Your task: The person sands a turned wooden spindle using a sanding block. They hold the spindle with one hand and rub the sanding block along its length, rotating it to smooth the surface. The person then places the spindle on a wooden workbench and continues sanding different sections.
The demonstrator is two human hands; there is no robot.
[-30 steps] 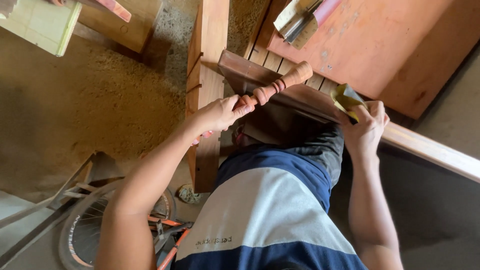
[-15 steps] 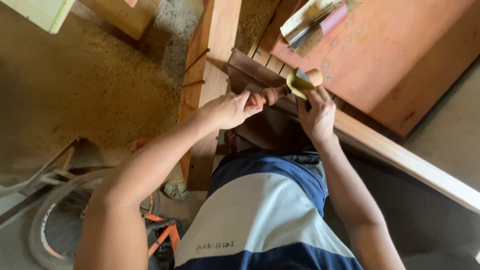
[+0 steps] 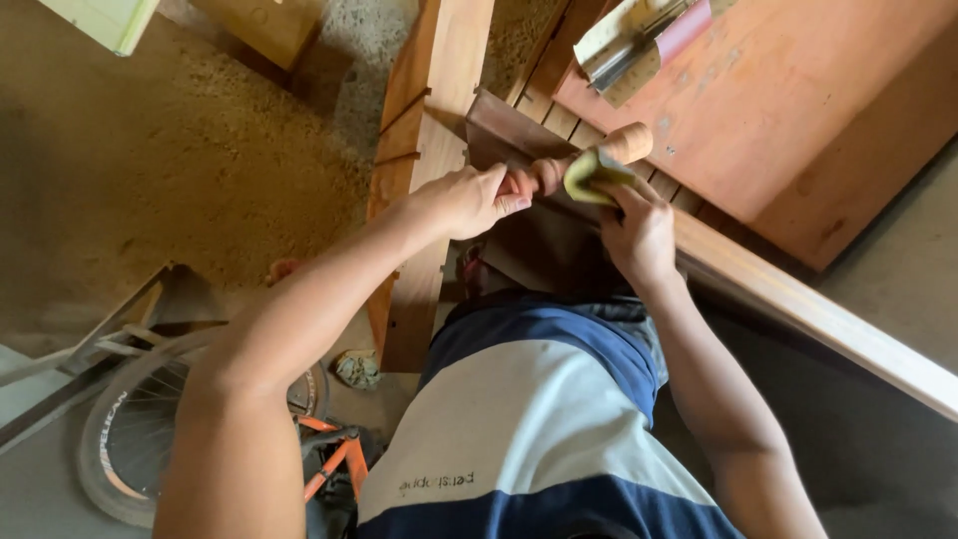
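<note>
Head view: one turned wooden spindle (image 3: 584, 163) lies betw. the two hands, w/ left hand (image 3: 464, 200) closed round its near-left end and right hand (image 3: 639, 232) pinching one folded yellow sandpaper (image 3: 591, 176) against its middle. Spindle sits over dark plank (image 3: 509, 130) on the slatted worktop (image 3: 559, 118); one orange board (image 3: 798, 100) far right, one bicycle wheel (image 3: 130, 439) on floor near left.

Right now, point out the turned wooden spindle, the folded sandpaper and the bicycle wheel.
turned wooden spindle (image 3: 631, 142), head view, on its rounded far end.
folded sandpaper (image 3: 587, 175), head view, on the yellow-green fold wrapped over the spindle.
bicycle wheel (image 3: 110, 439), head view, on the tyre's left side.
</note>
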